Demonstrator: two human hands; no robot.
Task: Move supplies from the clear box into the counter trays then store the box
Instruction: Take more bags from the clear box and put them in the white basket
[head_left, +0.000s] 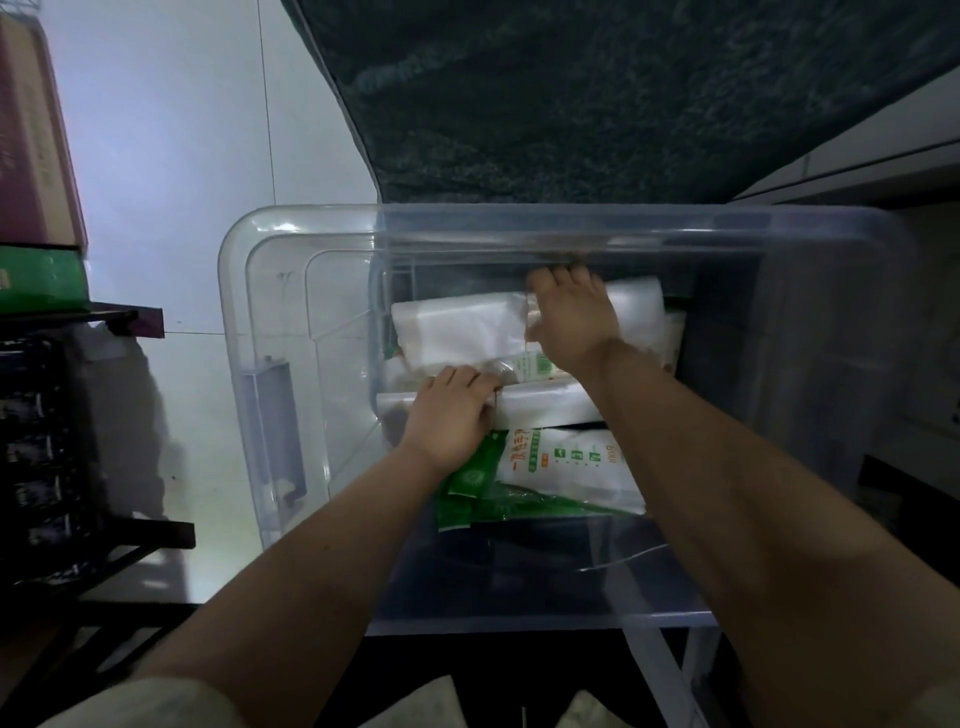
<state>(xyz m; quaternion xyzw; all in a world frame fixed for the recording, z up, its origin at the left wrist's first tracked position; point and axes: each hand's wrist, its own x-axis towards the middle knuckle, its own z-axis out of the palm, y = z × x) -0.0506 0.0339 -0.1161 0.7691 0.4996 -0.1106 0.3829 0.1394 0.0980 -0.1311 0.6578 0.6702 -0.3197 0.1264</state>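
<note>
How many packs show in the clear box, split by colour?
Plain white pack: 3
White pack with green print: 2
Green pack: 1
Total: 6 that can be told apart in the clear box; overlaps may hide more.

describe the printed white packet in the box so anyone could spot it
Look inside the big clear box, at the end nearest the person. Next to the left hand and the green sachets lies a flat white packet. Unlike the plain white bags farther in, it carries green and orange print.
</note>
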